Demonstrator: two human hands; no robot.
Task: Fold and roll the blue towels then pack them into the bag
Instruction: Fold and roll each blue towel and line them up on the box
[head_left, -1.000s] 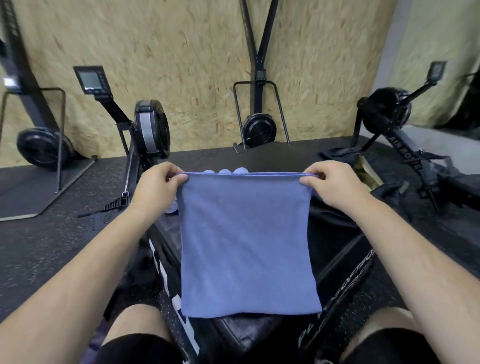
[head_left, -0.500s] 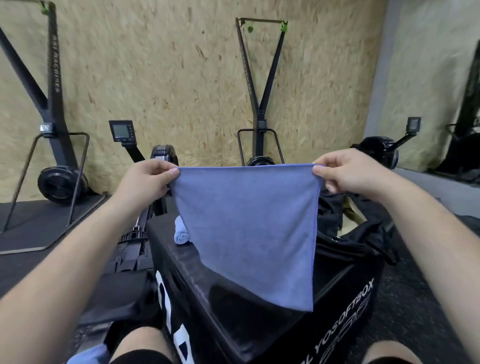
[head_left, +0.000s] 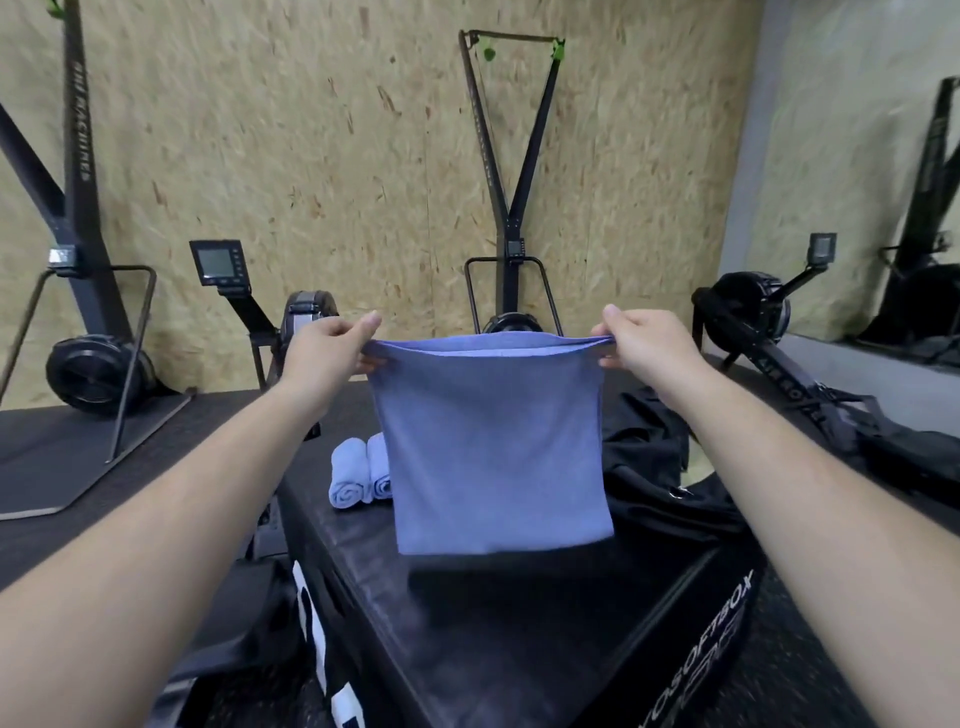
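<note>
A blue towel (head_left: 493, 447) hangs doubled over in the air above a black soft box (head_left: 519, 623). My left hand (head_left: 324, 348) pinches its top left corner and my right hand (head_left: 641, 343) pinches its top right corner, so the top edge is stretched between them. Two rolled blue towels (head_left: 358, 473) lie side by side on the box, behind the hanging towel's left edge and partly hidden by it. A black bag (head_left: 654, 467) sits on the box to the right, under my right forearm.
Rowing and ski machines stand along the chipboard wall: one at the left (head_left: 98, 364), one behind the towel (head_left: 511, 291), one at the right (head_left: 753, 312). A monitor on an arm (head_left: 218, 262) stands left of centre. Dark rubber floor surrounds the box.
The towel hung as one sheet, swung out diagonally, and now hangs folded in half and shorter. Both hands have risen and the view has tilted up, showing the rolled towels.
</note>
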